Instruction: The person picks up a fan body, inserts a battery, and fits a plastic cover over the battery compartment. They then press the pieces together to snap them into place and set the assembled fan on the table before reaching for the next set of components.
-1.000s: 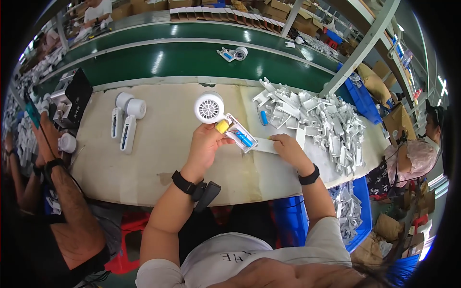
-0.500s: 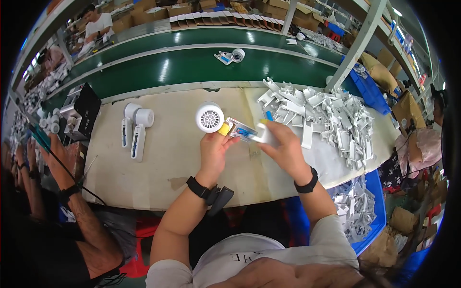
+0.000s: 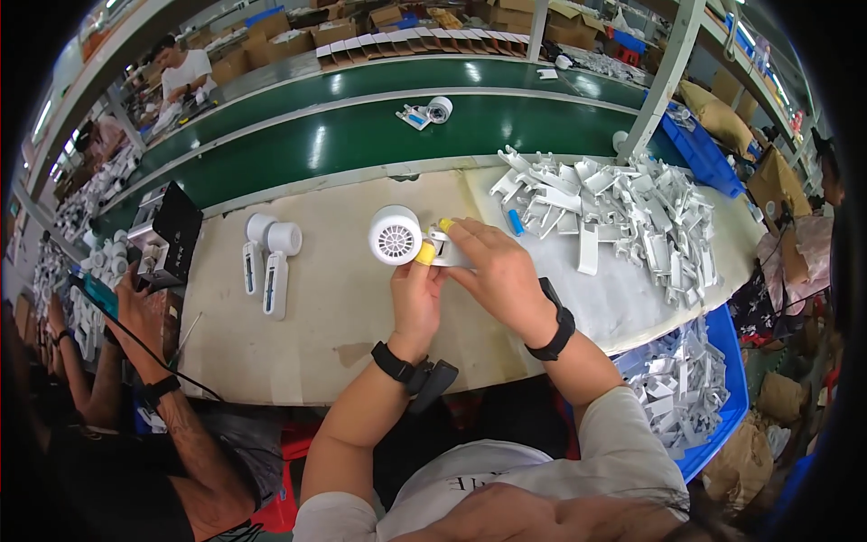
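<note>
A white handheld fan with a round slotted head is held above the table in front of me. My left hand is closed on it from below, just under the head, a yellow cover on one fingertip. My right hand closes over the fan's handle from the right, also with a yellow fingertip cover. Between the fingers shows a white plastic handle shell; the right hand hides most of the handle. To the right lies a pile of white plastic shells, with a small blue cylinder at its near-left edge.
Two white fans lie at left on the table, near a black box-shaped device. Beyond runs a green conveyor carrying an opened fan. A blue bin of shells stands lower right. A co-worker's hand grips a teal tool.
My right hand has moved left with the white shell, onto the fan's handle. The blue insides of the handle, visible before, are now covered. The view has shifted slightly.
</note>
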`<state>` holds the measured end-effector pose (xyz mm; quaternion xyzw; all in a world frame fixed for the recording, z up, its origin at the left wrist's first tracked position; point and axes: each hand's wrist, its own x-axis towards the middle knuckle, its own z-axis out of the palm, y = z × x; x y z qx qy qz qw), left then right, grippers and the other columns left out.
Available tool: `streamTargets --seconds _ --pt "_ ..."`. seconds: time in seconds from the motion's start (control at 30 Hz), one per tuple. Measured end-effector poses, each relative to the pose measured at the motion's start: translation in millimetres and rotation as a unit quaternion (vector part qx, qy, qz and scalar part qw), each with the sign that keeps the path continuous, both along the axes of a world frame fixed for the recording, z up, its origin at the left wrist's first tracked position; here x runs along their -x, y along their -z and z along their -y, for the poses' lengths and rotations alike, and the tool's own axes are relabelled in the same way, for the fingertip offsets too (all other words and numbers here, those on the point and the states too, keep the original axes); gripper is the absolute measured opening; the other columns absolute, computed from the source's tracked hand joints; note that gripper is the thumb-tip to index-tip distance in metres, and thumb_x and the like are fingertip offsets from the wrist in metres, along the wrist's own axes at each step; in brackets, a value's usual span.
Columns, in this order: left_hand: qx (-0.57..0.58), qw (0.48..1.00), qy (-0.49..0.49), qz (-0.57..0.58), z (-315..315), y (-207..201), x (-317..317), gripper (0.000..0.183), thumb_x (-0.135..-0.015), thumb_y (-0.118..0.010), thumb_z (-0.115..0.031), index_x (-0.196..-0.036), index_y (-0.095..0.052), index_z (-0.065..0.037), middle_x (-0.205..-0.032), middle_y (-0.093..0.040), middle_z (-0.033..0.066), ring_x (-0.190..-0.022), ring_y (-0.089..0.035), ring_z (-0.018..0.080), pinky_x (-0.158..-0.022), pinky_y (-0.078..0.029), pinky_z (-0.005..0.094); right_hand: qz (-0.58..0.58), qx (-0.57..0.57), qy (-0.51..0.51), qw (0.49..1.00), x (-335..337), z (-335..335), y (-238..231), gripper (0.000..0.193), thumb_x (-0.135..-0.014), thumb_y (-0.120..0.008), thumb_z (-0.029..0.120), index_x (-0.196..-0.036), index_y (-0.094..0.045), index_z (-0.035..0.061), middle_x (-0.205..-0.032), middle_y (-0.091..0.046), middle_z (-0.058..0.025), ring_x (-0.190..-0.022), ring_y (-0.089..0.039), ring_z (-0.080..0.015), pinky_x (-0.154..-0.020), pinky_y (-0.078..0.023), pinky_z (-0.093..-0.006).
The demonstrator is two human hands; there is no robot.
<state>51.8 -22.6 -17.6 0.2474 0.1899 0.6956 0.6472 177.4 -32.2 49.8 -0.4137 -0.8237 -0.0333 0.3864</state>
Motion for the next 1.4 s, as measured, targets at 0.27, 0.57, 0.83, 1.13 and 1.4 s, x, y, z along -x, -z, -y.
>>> streamTargets --seconds 0.27,0.57,0.83,1.13,1.4 --pt "-0.053 0.990 -0.114 -0.069 -3.2 -9.1 10.2 0.028 -0.089 -0.055 -0.011 -0.115 -0.051 -0.001 -0.111 -0.057 0.0068 -0.102 -0.055 0.0167 -0.087 -0.045 0.0319 0.044 -0.086 -0.001 0.995 15.8 -5.2 -6.9 0.050 -0.069 -0.072 0.019 -0.113 -0.056 0.0031 -0.109 -0.059 -0.0156 -0.100 -0.057 -0.0310 -0.086 -0.046 -0.0362" --pt "-0.102 0.992 -0.066 -0.012 -0.5 -20.5 29.4 0.028 -0.090 -0.054 -0.014 -0.114 -0.053 0.000 -0.113 -0.058 0.0147 -0.105 -0.055 0.0224 -0.093 -0.043 0.0372 -0.305 0.432 -0.140 0.837 -6.5 -5.8 9.3 0.032 -0.088 -0.057 0.031 -0.095 -0.060 -0.0002 -0.073 -0.055 -0.0015 -0.067 -0.047 -0.0048 -0.058 -0.039 -0.0211" --pt "-0.081 0.997 -0.019 -0.005 6.0 -25.1 21.9 0.028 -0.090 -0.053 -0.017 -0.115 -0.052 -0.003 -0.109 -0.059 0.0101 -0.102 -0.056 0.0210 -0.090 -0.044 0.0353 -0.234 0.302 -0.152 0.911 -14.5 -8.1 13.2 0.031 -0.085 -0.061 0.026 -0.071 -0.054 0.0000 -0.057 -0.050 -0.0036 -0.053 -0.044 -0.0094 -0.049 -0.036 -0.0246" --pt "-0.042 0.549 -0.179 -0.815 -30.3 -34.6 102.3 0.031 -0.079 -0.060 -0.017 -0.102 -0.047 0.000 -0.083 -0.063 0.0199 -0.073 -0.062 0.0337 -0.062 -0.049 0.0405 0.004 0.323 -0.140 0.936 -27.0 -16.0 33.1 0.031 -0.080 -0.065 0.021 -0.105 -0.059 0.0036 -0.071 -0.060 -0.0094 -0.063 -0.057 -0.0202 -0.061 -0.046 -0.0292" --pt "-0.115 0.102 -0.119 -0.981 -60.0 -47.7 154.6 0.022 -0.075 -0.058 -0.021 -0.086 -0.058 -0.002 -0.073 -0.061 0.0208 -0.073 -0.061 0.0365 -0.062 -0.046 0.0488 0.031 0.256 -0.188 0.948 -32.7 1.4 34.4 0.034 -0.076 -0.065 0.020 -0.106 -0.056 0.0053 -0.082 -0.061 -0.0097 -0.077 -0.058 -0.0299 -0.067 -0.047 -0.0385"
